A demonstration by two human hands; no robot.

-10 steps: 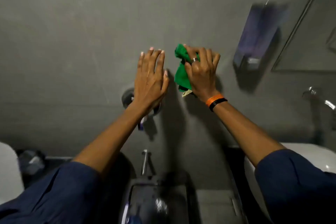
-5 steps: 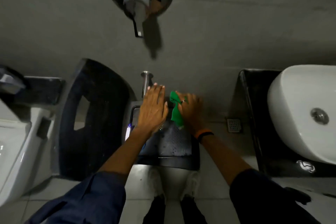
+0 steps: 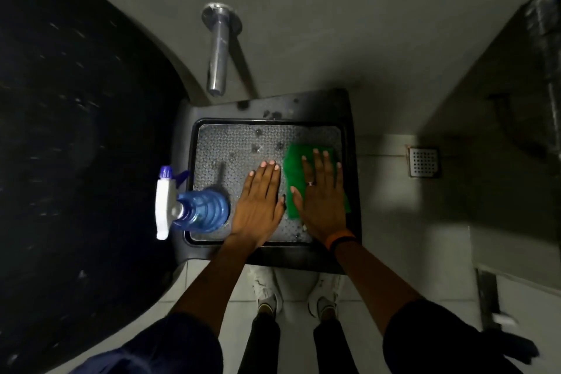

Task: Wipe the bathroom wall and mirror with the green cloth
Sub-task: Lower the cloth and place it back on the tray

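The green cloth [image 3: 294, 170] lies spread flat on the patterned top of a black stool [image 3: 352, 143]. My right hand [image 3: 321, 200] rests palm down on the cloth, fingers straight and apart, covering most of it. My left hand [image 3: 258, 203] lies flat on the stool top just left of the cloth, holding nothing. The grey bathroom wall [image 3: 334, 24] rises behind the stool. No mirror is in view.
A blue spray bottle [image 3: 202, 209] with a white trigger stands on the stool's left front corner, close to my left hand. A metal pipe [image 3: 218, 48] juts from the wall above. A large black surface [image 3: 76, 161] fills the left. A floor drain [image 3: 423, 161] lies right.
My view swung down from the wall to the stool. My right hand carried the bunched cloth down and now lies flat on it; my left hand came down alongside.
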